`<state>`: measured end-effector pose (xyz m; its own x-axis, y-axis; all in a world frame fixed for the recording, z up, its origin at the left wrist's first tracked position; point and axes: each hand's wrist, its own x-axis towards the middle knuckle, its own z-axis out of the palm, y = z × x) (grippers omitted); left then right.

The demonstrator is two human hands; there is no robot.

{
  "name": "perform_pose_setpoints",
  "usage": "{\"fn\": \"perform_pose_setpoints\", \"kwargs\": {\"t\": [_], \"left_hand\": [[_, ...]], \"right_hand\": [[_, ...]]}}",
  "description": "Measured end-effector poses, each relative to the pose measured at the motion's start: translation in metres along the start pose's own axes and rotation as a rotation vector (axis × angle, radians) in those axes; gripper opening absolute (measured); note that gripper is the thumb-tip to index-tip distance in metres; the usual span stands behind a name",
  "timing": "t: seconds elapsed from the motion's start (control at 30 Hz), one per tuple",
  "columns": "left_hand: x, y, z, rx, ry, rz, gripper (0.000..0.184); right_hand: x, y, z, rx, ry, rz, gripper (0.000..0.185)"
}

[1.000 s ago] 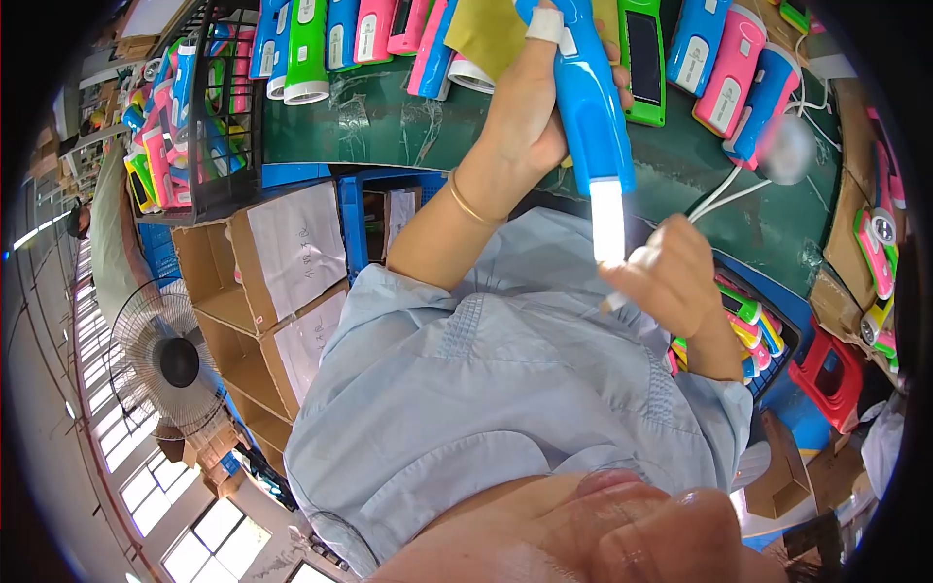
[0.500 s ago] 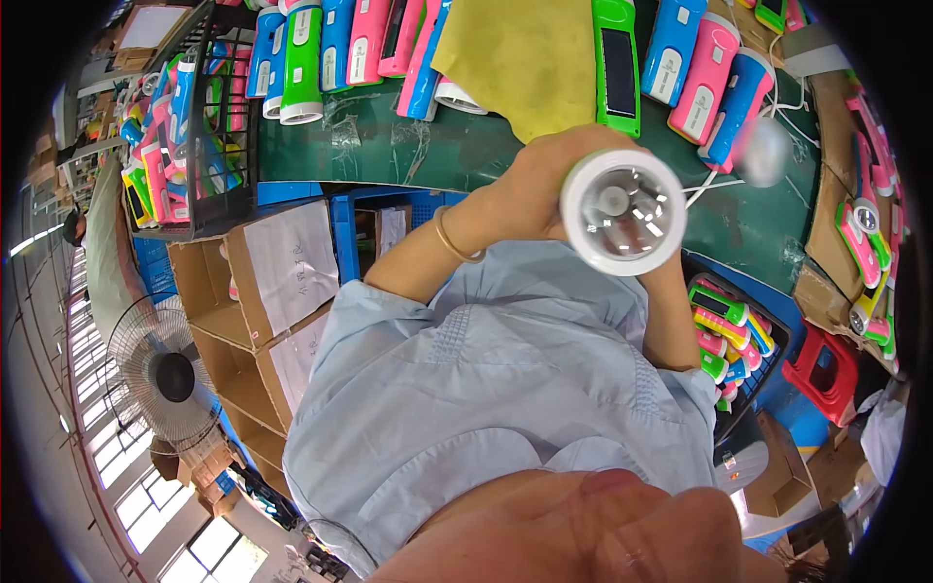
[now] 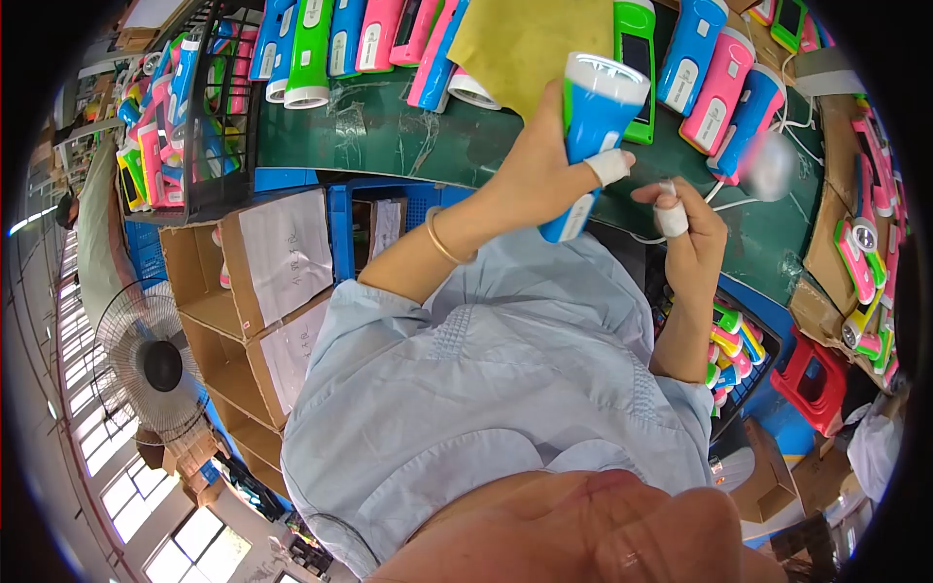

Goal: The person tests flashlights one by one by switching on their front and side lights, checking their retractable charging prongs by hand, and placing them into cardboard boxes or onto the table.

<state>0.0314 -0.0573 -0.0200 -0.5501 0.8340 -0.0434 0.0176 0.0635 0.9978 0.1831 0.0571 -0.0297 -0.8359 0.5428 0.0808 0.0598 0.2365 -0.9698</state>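
Observation:
My left hand [image 3: 544, 160], a bracelet on its wrist, is wrapped round a blue flashlight [image 3: 601, 119]. Its white lens end points up and away from me, and the thumb, bound in white tape, lies across the body. To the right of the flashlight and apart from it is my right hand [image 3: 692, 238], with white tape on a finger. Its fingers are curled together at the tips; a small shiny bit shows there, too small to name. Beyond the flashlight lie a yellow cloth [image 3: 520, 53] and a green flashlight with a dark panel [image 3: 637, 73].
Blue, pink and green flashlights [image 3: 377, 34] line the far side of the green table [image 3: 428, 146]. A black crate [image 3: 219, 126] of flashlights stands at left, above cardboard compartments [image 3: 219, 291]. White cables [image 3: 734, 202] lie at right, near another flashlight basket [image 3: 743, 374] and a red stool [image 3: 814, 379].
The flashlight has tipped from lens facing me to lens pointing away, showing its blue side. My right hand has come off it and moved to the right.

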Motion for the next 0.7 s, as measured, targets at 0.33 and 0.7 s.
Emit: {"fn": "perform_pose_setpoints", "kwargs": {"t": [0.33,0.7], "left_hand": [[0.006,-0.002,0.003,-0.218,-0.026,-0.114,0.037],[0.01,-0.002,0.009,-0.283,0.026,-0.112,0.028]], "right_hand": [[0.005,-0.014,0.004,0.106,0.012,-0.059,0.03],[0.005,-0.022,0.012,0.051,0.002,-0.124,0.028]]}}
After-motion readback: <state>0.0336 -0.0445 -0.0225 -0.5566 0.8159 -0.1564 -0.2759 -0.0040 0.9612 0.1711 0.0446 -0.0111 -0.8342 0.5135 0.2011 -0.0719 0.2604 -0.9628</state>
